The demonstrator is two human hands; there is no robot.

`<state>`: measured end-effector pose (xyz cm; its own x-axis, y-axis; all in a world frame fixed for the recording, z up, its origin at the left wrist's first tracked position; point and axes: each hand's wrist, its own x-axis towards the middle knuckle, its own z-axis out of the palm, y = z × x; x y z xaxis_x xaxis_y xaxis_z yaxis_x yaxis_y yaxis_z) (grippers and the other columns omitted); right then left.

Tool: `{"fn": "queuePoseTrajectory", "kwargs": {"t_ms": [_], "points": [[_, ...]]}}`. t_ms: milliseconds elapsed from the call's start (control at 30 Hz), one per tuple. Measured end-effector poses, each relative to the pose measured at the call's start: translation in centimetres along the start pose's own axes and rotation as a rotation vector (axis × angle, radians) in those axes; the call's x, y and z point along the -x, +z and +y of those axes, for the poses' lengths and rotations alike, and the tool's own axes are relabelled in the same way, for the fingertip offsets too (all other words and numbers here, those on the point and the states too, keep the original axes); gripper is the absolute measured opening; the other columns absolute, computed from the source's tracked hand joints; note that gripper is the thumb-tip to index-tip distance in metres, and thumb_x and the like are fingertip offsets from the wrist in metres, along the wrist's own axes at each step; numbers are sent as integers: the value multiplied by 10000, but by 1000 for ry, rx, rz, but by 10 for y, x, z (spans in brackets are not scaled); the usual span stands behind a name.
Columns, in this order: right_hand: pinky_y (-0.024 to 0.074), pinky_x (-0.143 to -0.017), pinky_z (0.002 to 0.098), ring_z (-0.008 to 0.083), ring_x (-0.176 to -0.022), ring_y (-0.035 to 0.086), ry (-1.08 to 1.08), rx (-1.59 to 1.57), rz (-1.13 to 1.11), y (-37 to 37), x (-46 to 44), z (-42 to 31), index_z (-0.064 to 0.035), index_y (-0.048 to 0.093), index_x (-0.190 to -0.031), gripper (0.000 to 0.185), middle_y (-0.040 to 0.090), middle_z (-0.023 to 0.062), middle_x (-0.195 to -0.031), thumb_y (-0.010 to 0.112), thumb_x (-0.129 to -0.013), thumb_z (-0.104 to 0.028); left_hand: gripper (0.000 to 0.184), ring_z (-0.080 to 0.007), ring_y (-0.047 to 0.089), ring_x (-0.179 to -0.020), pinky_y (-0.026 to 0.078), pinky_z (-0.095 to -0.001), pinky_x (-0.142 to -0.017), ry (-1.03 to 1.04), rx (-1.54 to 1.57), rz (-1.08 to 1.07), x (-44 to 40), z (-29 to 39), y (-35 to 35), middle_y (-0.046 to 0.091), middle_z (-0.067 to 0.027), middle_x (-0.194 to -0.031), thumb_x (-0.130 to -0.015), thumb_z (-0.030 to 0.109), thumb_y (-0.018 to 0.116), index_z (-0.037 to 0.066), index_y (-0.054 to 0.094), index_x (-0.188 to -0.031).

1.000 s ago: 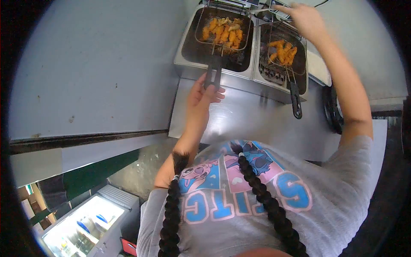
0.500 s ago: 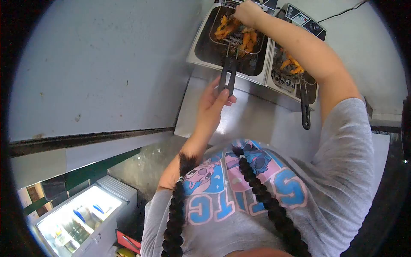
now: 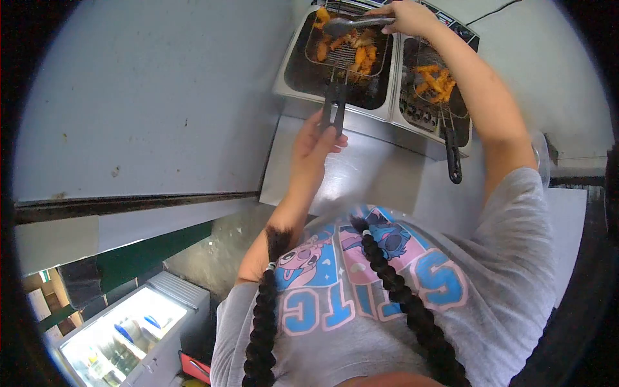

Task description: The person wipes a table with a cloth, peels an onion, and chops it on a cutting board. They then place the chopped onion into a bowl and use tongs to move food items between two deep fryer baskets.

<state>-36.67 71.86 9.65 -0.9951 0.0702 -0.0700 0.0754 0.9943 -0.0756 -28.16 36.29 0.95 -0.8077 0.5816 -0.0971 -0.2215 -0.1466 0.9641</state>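
My left hand (image 3: pixel 311 153) is closed round the black handle (image 3: pixel 333 103) of a wire fryer basket (image 3: pixel 340 58). Several golden-brown fried pieces (image 3: pixel 365 59) lie in that basket, over the left fryer (image 3: pixel 379 111). In my right hand (image 3: pixel 412 18) is a pair of metal tongs (image 3: pixel 361 23), pointing left across the far part of the basket. The tongs' tips are above or among the pieces; whether they grip one, I cannot tell. How deep the basket sits in the oil is also unclear.
Right of it, a second fryer (image 3: pixel 394 116) holds another basket with fried pieces (image 3: pixel 435 84); its black handle (image 3: pixel 452 155) juts toward me. A steel counter (image 3: pixel 361 155) lies in front. A grey wall (image 3: pixel 148 103) rises at left, and a lit glass-topped chest (image 3: pixel 122 335) stands lower left.
My right hand has moved right, and the tongs now show plainly across the basket. Fried pieces in the left basket lie differently. My left hand keeps its hold on the handle.
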Motion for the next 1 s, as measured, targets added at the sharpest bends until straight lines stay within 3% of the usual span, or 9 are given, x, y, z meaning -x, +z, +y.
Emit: {"fn": "queuePoseTrajectory", "kwargs": {"t_ms": [167, 233, 400, 533, 600, 633, 700, 867, 1000], "points": [[522, -752, 422, 313, -858, 695, 208, -117, 126, -25, 62, 55, -264, 687, -1237, 538, 729, 140, -979, 829, -720, -312, 485, -166, 669, -834, 525, -293, -777, 2, -12, 7, -3, 5, 0, 685, -96, -953, -1014, 259, 556, 5, 445, -1413], [539, -842, 431, 329, -978, 677, 170, -122, 142, -11, 87, 118, -278, 579, -1366, 676, 713, 117, -1083, 761, -751, -65, 487, -166, 669, -829, 525, -293, -778, -2, -12, 18, -4, 5, 0, 685, -98, -950, -1013, 258, 561, 4, 445, -1412], [536, -876, 448, 328, -1023, 683, 409, 325, -128, 10, 144, 141, -327, 614, -1329, 667, 721, 91, -1122, 827, -724, -141, 489, -172, 670, -833, 526, -293, -778, 24, 8, 19, -5, 0, -3, 685, -104, -952, -1006, 243, 575, 0, 443, -1408], [534, -905, 438, 317, -1056, 673, 397, 362, -64, 10, 142, 151, -362, 554, -1382, 780, 721, 88, -1121, 857, -690, -166, 486, -175, 670, -836, 527, -298, -773, 23, -3, 18, -6, -1, -5, 686, -104, -947, -1004, 231, 575, -2, 441, -1409], [525, -954, 396, 299, -1156, 635, 451, 184, 28, -39, 125, 119, -358, 490, -1436, 878, 636, 254, -1229, 845, -670, -116, 488, -174, 670, -833, 528, -304, -770, 21, 26, -7, -8, -3, -5, 687, -104, -945, -998, 221, 582, -1, 442, -1409], [525, -954, 396, 299, -1156, 635, 450, 183, 29, -58, 118, 94, -358, 490, -1436, 878, 636, 254, -1229, 845, -670, -116, 488, -174, 670, -833, 528, -304, -770, 22, 25, -6, -8, -3, -5, 687, -104, -945, -998, 221, 582, -1, 442, -1409], [525, -735, 454, 328, -836, 692, 231, 407, 115, -85, 100, 32, -257, 711, -1193, 545, 718, 144, -928, 845, -669, -325, 496, -175, 671, -831, 528, -307, -769, 34, 51, -19, -8, -5, -5, 688, -102, -947, -989, 212, 595, -1, 441, -1410], [546, -676, 438, 289, -850, 702, -223, 738, -34, -52, -2, -27, -206, 765, -1012, 220, 726, 112, -898, 683, -820, -276, 509, -172, 672, -838, 528, -301, -772, 26, 53, 2, -5, -2, -3, 689, -97, -953, -976, 217, 617, -2, 449, -1405], [553, -651, 423, 264, -850, 711, -579, 1075, -96, 22, -90, -21, -127, 779, -839, 166, 744, 65, -894, 638, -844, -215, 527, -143, 671, -900, 503, -265, -756, -16, 91, -17, -7, -3, -7, 677, -81, -1043, -955, 112, 638, 8, 418, -1423]]}}
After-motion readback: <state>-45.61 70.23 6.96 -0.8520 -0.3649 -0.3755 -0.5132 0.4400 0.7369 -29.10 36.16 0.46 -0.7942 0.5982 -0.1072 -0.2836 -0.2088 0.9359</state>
